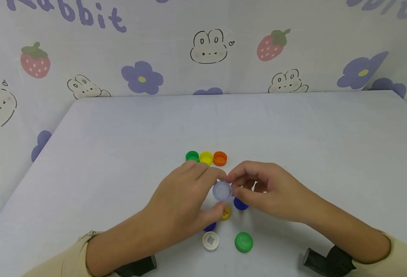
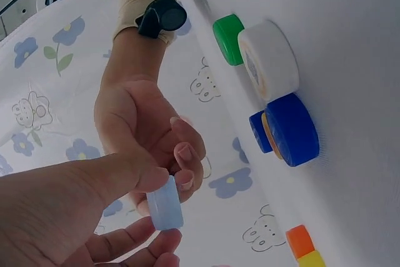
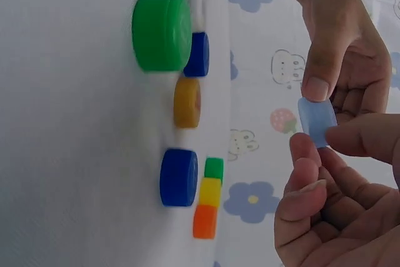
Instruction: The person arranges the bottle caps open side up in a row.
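Observation:
A translucent pale-blue bottle cap [image 1: 222,191] is held above the table between both hands. My left hand [image 1: 184,194] has its fingers at the cap's far edge and its thumb at the near side. From the right, my right hand [image 1: 272,190] pinches the cap's edge with thumb and forefinger; its other fingers are curled. In the left wrist view the cap [image 2: 165,203] stands on edge between the left thumb and fingers. The right wrist view shows both thumbs touching the cap [image 3: 317,121].
Green [image 1: 192,156], yellow [image 1: 206,158] and orange caps [image 1: 220,158] sit in a row beyond the hands. Beneath and nearer lie a blue cap [image 1: 241,204], a golden-yellow cap [image 1: 226,213], another blue cap [image 1: 210,227], a white cap [image 1: 210,241] and a green cap [image 1: 243,242].

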### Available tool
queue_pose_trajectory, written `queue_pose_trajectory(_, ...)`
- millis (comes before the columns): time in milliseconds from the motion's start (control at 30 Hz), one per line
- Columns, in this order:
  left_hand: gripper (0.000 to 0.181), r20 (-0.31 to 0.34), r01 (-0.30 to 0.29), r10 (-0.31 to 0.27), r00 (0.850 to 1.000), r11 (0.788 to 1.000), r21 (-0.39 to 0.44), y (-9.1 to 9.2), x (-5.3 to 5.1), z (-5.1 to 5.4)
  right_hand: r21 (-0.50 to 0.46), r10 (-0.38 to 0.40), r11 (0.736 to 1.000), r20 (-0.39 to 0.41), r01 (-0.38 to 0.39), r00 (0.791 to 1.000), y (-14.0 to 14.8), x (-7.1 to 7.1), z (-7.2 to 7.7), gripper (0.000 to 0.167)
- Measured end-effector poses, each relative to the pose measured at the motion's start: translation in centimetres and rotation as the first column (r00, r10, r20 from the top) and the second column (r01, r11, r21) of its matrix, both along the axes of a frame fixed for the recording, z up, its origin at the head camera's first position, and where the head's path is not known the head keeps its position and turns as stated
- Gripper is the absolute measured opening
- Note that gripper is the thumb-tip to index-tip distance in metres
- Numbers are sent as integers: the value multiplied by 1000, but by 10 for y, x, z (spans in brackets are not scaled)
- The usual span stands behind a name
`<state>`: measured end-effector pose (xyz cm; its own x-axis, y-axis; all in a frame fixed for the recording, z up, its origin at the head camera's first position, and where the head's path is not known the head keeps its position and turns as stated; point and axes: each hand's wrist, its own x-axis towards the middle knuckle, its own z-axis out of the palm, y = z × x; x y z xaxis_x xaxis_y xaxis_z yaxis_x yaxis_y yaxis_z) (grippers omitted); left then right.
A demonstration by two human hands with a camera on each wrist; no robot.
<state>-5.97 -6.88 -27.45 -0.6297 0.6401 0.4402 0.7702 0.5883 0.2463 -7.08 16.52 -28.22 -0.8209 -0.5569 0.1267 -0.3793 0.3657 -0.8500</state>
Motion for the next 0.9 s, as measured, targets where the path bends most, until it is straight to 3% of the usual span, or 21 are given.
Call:
queue_pose_trajectory(167,40,80,-3,5,997,1000,-23,-1,-2,3,107,19,994,-127,-5,992,1,2,2,29)
queue_pose_trajectory(433,43,206,29,-15,978,997,-67,4,-10,3,218,52,976,-188,-10,981,0,1,1,30)
queue_pose_trajectory(667,41,209,76,-60,976,995,-70,12,-29,1,289,51,957,-250,24,967,-1,-8,0,27)
queue_pose_trajectory(900,34,206,37,2,979,981,-188,20,-52,2,337,5,937,-259,85,966,0,-21,0,26)
